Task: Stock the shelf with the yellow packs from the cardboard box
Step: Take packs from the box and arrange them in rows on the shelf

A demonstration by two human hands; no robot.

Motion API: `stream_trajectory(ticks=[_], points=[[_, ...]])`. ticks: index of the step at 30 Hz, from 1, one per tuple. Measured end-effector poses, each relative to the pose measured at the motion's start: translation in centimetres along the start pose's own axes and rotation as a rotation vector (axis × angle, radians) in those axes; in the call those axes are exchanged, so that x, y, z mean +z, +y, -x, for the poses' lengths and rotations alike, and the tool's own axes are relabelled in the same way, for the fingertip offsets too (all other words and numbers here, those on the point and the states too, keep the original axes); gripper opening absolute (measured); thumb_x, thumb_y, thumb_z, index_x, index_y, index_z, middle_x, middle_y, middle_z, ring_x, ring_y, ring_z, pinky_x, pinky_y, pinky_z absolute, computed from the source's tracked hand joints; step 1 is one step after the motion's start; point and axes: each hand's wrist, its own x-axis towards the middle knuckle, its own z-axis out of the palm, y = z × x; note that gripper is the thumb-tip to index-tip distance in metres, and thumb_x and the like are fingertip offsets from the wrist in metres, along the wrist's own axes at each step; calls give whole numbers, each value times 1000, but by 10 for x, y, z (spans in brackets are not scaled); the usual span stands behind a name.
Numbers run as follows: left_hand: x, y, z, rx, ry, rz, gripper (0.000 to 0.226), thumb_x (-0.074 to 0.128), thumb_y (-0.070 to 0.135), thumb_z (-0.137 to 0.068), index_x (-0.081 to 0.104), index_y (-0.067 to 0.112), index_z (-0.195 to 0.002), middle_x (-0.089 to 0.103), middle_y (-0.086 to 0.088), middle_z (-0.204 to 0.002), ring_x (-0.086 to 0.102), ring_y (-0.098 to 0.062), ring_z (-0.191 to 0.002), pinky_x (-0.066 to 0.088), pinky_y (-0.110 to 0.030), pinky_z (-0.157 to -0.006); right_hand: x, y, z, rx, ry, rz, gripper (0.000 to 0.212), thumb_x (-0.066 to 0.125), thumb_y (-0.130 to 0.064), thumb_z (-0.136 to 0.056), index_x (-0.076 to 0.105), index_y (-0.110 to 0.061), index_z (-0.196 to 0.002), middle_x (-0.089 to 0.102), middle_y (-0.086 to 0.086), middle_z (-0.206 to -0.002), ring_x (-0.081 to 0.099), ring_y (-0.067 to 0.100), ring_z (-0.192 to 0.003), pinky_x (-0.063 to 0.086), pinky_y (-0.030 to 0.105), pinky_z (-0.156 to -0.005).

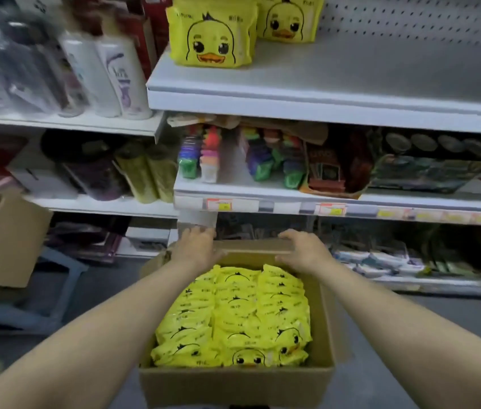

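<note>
An open cardboard box (pixel 233 385) of plain brown corrugated board sits low in front of the shelving, its near wall flat and matte. It is packed almost full with yellow packs (pixel 233 317): soft, glossy plastic pouches standing on edge in tight rows, each printed with a cartoon duck face, of which mostly the black tufts and brows show. Only the nearest row shows eyes and beaks.

Both hands rest on the box's far flap (pixel 252 246), a narrow strip of board at the far rim. The left hand (pixel 195 246) curls its fingers over the flap's left end; the right hand (pixel 302 250) lies palm-down over the right end, fingers bent around the edge. Neither holds a pack. The fingertips are hidden behind the flap.

Above, a white metal shelf (pixel 351 75) with a perforated back panel carries two more duck packs (pixel 212 33) upright at its left end, one behind and to the right of the other, both cut off by the top edge. The rest of its surface is smooth and bare.

To the left, white shampoo bottles (pixel 121 75) blur heavily. The shelf below holds bright packaged goods too smeared to identify. A second cardboard box (pixel 3 237) is cut off at the left edge.
</note>
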Motion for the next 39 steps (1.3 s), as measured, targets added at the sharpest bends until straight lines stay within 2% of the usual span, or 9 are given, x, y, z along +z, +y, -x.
stream_trajectory(ticks=[4,8,10,16,20,25,30,34,39], points=[[50,-24,-13,-100,-98,56,62,58,56,-89,49,17,-137,47,-11,-139,40,-33,-130,39,-44,-104,44,17,-25,19,-136,20,64,72,-41,-87,49,-24,-145,54,2,-145,48,26,-134,41,31,-103],[95,-48,-21,-199,-185,115,62,63,54,-87,50,20,-138,51,-11,-138,44,-31,-128,42,-42,-103,85,33,-53,48,-265,-22,60,73,-43,-87,53,-24,-140,63,5,-134,61,24,-117,47,32,-91],[111,-58,-23,-243,-248,136,61,65,52,-87,51,20,-136,52,-11,-135,49,-30,-123,45,-41,-99,103,38,-62,63,-334,-31,57,73,-44,-86,55,-25,-137,61,5,-134,59,24,-118,48,34,-90],[159,-84,-12,-282,-488,222,45,74,52,-79,65,24,-113,64,-2,-117,60,-21,-107,50,-34,-90,166,32,-65,19,-641,-106,49,79,-44,-82,65,-24,-124,60,4,-131,57,23,-119,47,32,-91],[185,-100,7,-299,-531,241,37,78,53,-74,69,29,-100,68,5,-102,62,-17,-98,51,-33,-86,200,30,-56,-17,-779,-98,51,78,-44,-82,64,-22,-126,55,2,-139,52,23,-129,46,36,-99],[200,-118,17,-338,-442,336,29,81,43,-73,67,21,-86,66,3,-88,62,-18,-84,53,-34,-76,228,36,-48,0,-800,-31,54,81,-46,-78,62,-22,-123,56,1,-136,53,24,-127,46,37,-100],[209,-125,17,-256,-414,112,49,78,46,-76,57,21,-112,53,0,-114,50,-22,-111,45,-33,-88,244,41,-42,-8,-788,2,60,83,-49,-74,60,-24,-124,57,-1,-131,55,21,-121,47,34,-95],[209,-126,17,-116,-508,-48,43,70,42,-84,51,23,-117,57,-1,-118,51,-21,-109,46,-34,-89,251,43,-38,-87,-794,127,74,84,-57,-67,54,-29,-129,48,-2,-128,51,22,-118,46,37,-94],[212,-125,19,-105,-495,-90,22,58,22,-92,52,23,-113,59,-4,-117,53,-24,-107,46,-34,-88,255,40,-32,-72,-704,109,47,74,-48,-84,62,-24,-123,55,2,-124,54,23,-113,42,31,-84]])
